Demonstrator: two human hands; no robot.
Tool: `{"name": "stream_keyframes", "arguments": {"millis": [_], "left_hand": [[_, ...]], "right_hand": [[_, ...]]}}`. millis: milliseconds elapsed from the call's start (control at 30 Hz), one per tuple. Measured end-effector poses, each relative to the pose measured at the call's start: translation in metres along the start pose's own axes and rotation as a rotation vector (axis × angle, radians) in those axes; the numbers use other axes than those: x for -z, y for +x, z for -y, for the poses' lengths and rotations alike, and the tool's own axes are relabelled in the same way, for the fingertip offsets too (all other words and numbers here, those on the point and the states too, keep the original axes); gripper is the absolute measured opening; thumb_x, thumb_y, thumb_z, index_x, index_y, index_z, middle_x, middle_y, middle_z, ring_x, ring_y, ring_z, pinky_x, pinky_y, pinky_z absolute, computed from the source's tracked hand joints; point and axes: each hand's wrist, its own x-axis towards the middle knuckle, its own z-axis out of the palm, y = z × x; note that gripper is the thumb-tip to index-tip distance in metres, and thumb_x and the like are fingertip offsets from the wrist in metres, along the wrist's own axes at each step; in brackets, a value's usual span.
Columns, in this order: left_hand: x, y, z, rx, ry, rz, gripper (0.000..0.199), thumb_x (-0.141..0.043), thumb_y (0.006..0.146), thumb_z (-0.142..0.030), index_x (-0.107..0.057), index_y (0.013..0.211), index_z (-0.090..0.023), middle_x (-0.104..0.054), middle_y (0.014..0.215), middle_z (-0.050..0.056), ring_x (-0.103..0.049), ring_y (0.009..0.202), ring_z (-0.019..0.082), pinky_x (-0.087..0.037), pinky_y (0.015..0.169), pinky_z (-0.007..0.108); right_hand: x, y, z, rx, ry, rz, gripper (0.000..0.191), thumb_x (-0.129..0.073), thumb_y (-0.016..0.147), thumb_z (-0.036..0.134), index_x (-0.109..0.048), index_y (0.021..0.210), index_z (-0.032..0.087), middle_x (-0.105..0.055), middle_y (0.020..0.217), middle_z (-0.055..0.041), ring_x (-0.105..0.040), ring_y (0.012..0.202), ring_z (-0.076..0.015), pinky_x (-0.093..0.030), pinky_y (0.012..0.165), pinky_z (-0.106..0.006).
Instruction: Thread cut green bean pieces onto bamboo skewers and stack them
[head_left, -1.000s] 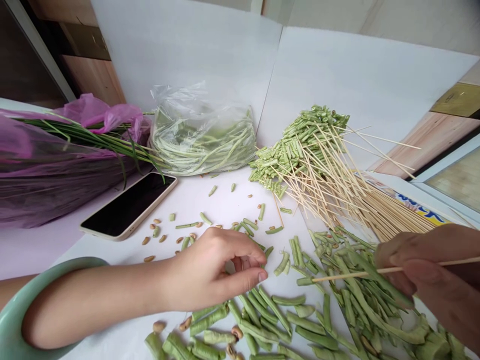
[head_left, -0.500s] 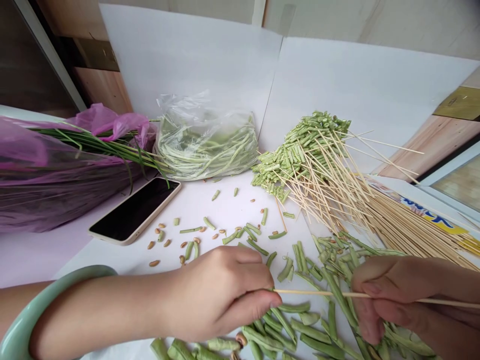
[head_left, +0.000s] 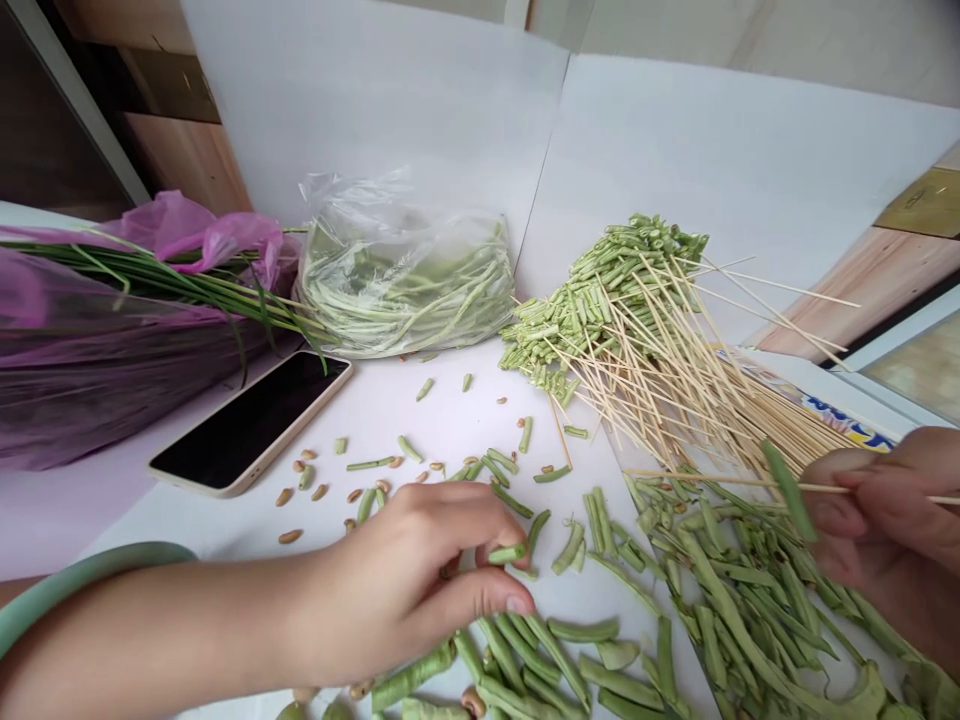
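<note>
My left hand [head_left: 420,580] pinches a short green bean piece [head_left: 506,553] between thumb and fingers, above scattered cut beans. My right hand [head_left: 877,510] grips a thin wooden skewer [head_left: 712,478] that points left over a heap of long, limp green beans [head_left: 750,610]. A slim bean strip [head_left: 789,490] stands tilted on the skewer near my right fingers. More cut green bean pieces [head_left: 525,665] lie below my left hand, with pale bean seeds [head_left: 315,490] scattered beyond it. A pale green bangle [head_left: 75,600] circles my left wrist.
At the back right lies a bundle of skewered bean pieces [head_left: 607,290] with wooden sticks fanning out. A clear plastic bag of beans [head_left: 405,280], a phone [head_left: 247,425] and a purple-wrapped bundle of chives [head_left: 127,340] stand along the white surface [head_left: 390,410].
The skewer has pulled away from my left hand towards the right and up, now with a bean strip on it. My left hand has drawn back, with a short bean piece in its fingers.
</note>
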Motion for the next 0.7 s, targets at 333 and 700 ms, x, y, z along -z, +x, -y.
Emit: {"name": "stream_keyframes", "arguments": {"millis": [333, 700], "left_hand": [[0.0, 0.002, 0.003, 0.068, 0.228, 0.154, 0.033, -0.048, 0.087, -0.009, -0.064, 0.114, -0.02, -0.062, 0.098, 0.008, -0.053, 0.093, 0.021, -0.044, 0.081, 0.033], [0.002, 0.001, 0.002, -0.046, 0.241, 0.202, 0.035, -0.055, 0.09, -0.028, -0.061, 0.122, -0.017, -0.061, 0.105, 0.012, -0.05, 0.099, 0.025, -0.044, 0.09, 0.039]], "right_hand": [[-0.014, -0.013, 0.008, -0.18, 0.011, 0.444, 0.008, -0.072, 0.073, 0.026, -0.068, 0.069, 0.031, -0.062, 0.045, -0.0007, -0.057, 0.035, -0.0179, -0.044, 0.032, -0.025], [-0.01, -0.011, 0.013, -0.026, -0.023, 0.584, 0.007, -0.065, 0.083, 0.031, -0.071, 0.083, 0.033, -0.067, 0.054, -0.0008, -0.062, 0.043, -0.018, -0.051, 0.038, -0.025]]}}
